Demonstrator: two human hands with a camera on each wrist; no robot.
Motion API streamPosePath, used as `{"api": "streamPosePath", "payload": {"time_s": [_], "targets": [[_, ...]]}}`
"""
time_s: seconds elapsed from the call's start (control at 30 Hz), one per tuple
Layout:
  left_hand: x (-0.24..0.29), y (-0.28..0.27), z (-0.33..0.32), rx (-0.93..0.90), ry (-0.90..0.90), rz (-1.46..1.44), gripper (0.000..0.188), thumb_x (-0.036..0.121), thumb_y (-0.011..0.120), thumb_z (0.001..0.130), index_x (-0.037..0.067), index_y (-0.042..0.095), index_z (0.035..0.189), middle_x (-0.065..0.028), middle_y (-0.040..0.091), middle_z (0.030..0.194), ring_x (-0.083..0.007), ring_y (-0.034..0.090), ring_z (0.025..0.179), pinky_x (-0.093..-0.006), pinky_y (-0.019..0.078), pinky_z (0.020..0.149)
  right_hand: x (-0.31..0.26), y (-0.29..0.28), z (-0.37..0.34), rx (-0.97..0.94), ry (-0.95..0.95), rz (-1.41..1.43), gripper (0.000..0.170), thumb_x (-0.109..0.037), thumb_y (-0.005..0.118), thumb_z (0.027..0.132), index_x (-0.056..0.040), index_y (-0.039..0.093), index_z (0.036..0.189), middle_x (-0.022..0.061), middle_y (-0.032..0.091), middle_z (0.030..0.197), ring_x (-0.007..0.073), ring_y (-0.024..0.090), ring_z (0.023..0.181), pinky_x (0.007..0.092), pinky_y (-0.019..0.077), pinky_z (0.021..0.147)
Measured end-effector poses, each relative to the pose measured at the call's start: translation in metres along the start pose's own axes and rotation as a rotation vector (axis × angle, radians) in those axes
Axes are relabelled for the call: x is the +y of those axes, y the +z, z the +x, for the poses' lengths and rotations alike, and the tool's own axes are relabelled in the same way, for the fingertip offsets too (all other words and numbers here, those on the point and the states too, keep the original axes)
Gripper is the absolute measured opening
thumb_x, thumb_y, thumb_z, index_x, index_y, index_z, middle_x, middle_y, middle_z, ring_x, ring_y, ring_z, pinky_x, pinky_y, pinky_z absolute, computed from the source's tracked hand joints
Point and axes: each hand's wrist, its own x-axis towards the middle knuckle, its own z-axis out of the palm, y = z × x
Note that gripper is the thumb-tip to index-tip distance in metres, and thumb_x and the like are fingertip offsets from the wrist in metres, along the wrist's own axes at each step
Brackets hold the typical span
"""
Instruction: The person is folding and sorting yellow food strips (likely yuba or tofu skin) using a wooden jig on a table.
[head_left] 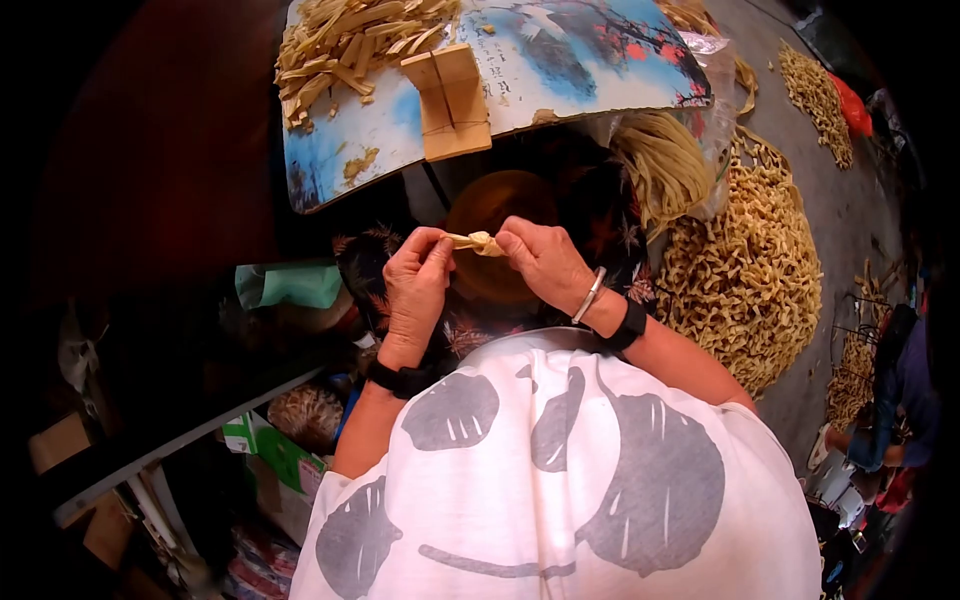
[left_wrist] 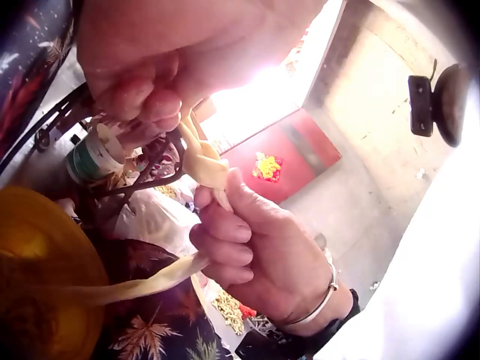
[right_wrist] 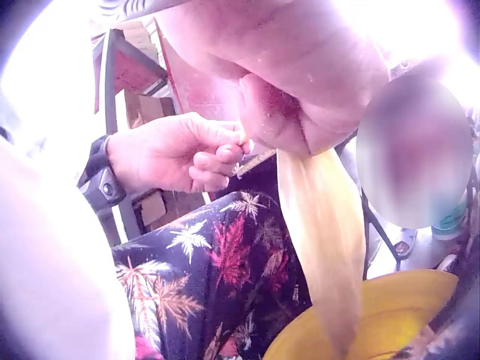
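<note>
A pale yellow, flat, pliable strip with a knot point(head_left: 483, 243) in it is stretched between both hands. My left hand point(head_left: 415, 285) pinches one end between thumb and fingers. At the knot's other side, my right hand point(head_left: 545, 262) grips the strip with thumb and curled fingers. In the left wrist view, the knot point(left_wrist: 205, 165) sits just above the right thumb tip, and a long tail of strip point(left_wrist: 161, 279) runs out of the right fist. That tail point(right_wrist: 322, 232) hangs down over a yellow-brown bowl point(right_wrist: 409, 289) in the right wrist view.
A painted board point(head_left: 560, 60) ahead carries a pile of yellow strips point(head_left: 340, 50) and a small wooden stand point(head_left: 450, 100). Long strips point(head_left: 665, 165) hang at its right edge. A large heap of knotted pieces point(head_left: 745, 270) lies on the right. Leaf-patterned cloth point(right_wrist: 217, 270) is under the hands.
</note>
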Motion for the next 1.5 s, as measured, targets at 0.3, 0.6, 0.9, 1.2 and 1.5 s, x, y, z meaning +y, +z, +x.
{"api": "streamPosePath", "payload": {"time_s": [0.3,0.6,0.9,1.2,1.5], "targets": [[-0.019,0.027,-0.007,-0.236,-0.206,-0.743,0.026,0.013,0.056,0.1,0.005,0.054,0.124,-0.0065,0.062,0.117,-0.0161,0.061,0.106,-0.0332,0.0505,0.093,-0.005,0.025,-0.008,0.219,-0.056,0.043,0.013,-0.016,0.059,0.094,-0.0036,0.058,0.09,0.0163,0.062,0.078,0.0355,0.063,0.071,0.0414,0.0489,0.061],[-0.009,0.02,-0.009,-0.281,-0.222,-0.641,0.027,0.019,0.053,0.102,0.002,0.052,0.123,-0.0053,0.063,0.109,-0.0136,0.062,0.095,-0.0267,0.051,0.084,0.009,0.008,0.014,0.117,-0.139,0.105,0.032,-0.021,0.075,0.081,-0.0003,0.064,0.103,0.0112,0.064,0.093,0.0242,0.066,0.08,0.0321,0.0533,0.074],[-0.013,0.019,-0.017,-0.164,0.044,-0.179,0.015,0.011,0.061,0.098,0.003,0.058,0.11,0.0012,0.061,0.088,-0.0051,0.055,0.077,-0.0192,0.0451,0.068,0.009,0.004,0.012,-0.086,0.223,0.484,0.026,-0.023,0.075,0.083,-0.004,0.063,0.096,-0.0014,0.063,0.079,0.0056,0.056,0.068,0.0223,0.0474,0.062],[-0.012,-0.009,-0.018,-0.136,0.004,-0.091,0.011,0.012,0.061,0.097,0.004,0.068,0.094,0.0093,0.05,0.072,0.0001,0.038,0.059,-0.0171,0.0276,0.051,-0.009,-0.001,0.007,-0.068,0.324,0.736,0.011,-0.015,0.07,0.086,-0.0085,0.063,0.092,-0.0065,0.053,0.072,0.0019,0.045,0.061,0.0174,0.0337,0.051],[0.0,-0.018,0.012,-0.21,0.022,-0.017,0.014,0.016,0.062,0.096,0.003,0.067,0.095,0.0065,0.053,0.069,-0.0018,0.044,0.06,-0.0182,0.0343,0.052,-0.01,-0.023,0.036,-0.128,0.257,0.622,0.023,-0.024,0.058,0.1,-0.0037,0.064,0.107,-0.0058,0.051,0.071,0.0033,0.044,0.059,0.0177,0.0384,0.054]]}}
